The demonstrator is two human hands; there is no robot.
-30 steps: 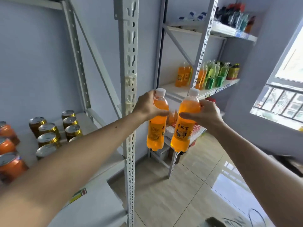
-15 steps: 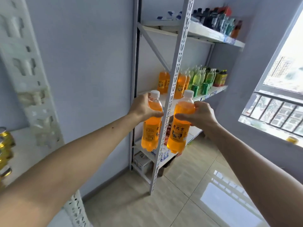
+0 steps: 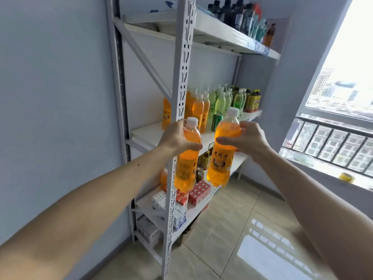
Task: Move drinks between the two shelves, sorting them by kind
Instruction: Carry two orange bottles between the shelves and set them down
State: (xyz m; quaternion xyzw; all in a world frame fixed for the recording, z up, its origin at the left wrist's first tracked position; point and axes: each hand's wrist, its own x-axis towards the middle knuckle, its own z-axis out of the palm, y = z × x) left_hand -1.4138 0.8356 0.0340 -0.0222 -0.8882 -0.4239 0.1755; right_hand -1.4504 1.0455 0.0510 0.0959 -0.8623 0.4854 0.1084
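My left hand [image 3: 177, 138] grips an orange soda bottle [image 3: 186, 162] by its shoulder, white cap up. My right hand [image 3: 249, 139] grips a second orange soda bottle [image 3: 221, 158] the same way, just to the right. Both bottles hang upright in front of the white metal shelf unit [image 3: 181, 63]. On its middle shelf [image 3: 149, 134] stand more orange bottles [image 3: 198, 111], then green bottles [image 3: 221, 101] and dark yellow-labelled bottles [image 3: 253, 100] farther right. The left part of that shelf is bare.
The top shelf holds dark and clear bottles [image 3: 240, 13]. Red and white cartons [image 3: 193, 193] sit on a lower shelf, with boxes [image 3: 147, 229] under it. A window with railing [image 3: 333, 144] is at right. Tiled floor [image 3: 232, 249] lies below.
The view has swung right and come closer to the right shelf unit; the left shelf with cans has left the view. Both hands still carry their bottles, now nearer the middle shelf.
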